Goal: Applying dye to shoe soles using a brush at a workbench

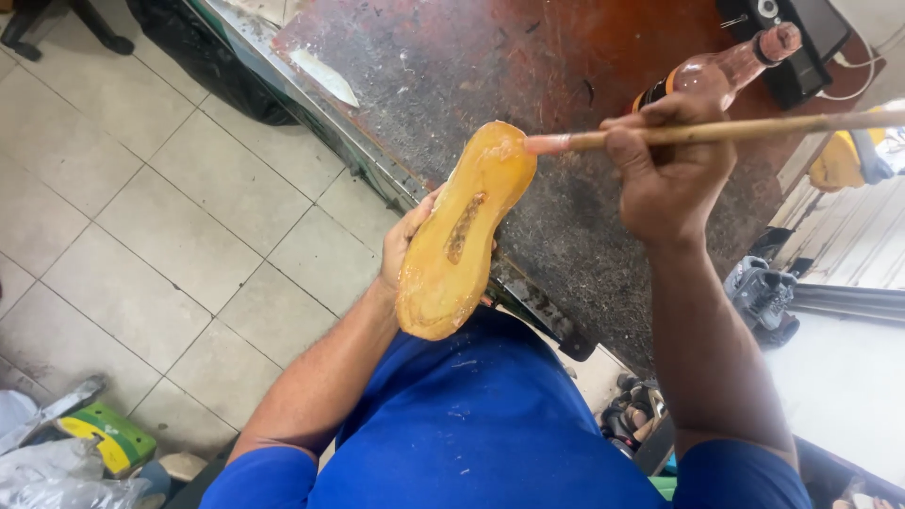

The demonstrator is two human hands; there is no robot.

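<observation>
Head view: left hand (403, 247) cupped a yellow sole (462, 231) from behind, face tilted up for the brush (603, 140). Right hand (667, 170) pinched the brush handle, tip touching the sole's upper end over the workbench (452, 66).

A single head-worn camera looks steeply down from above the person's chest, close to the work. It faces the dark, stained workbench (566, 123), whose edge runs diagonally from upper left to lower right. The tiled floor (141, 236) lies left of the bench; the person's blue-clad torso fills the bottom below the bench edge.
</observation>
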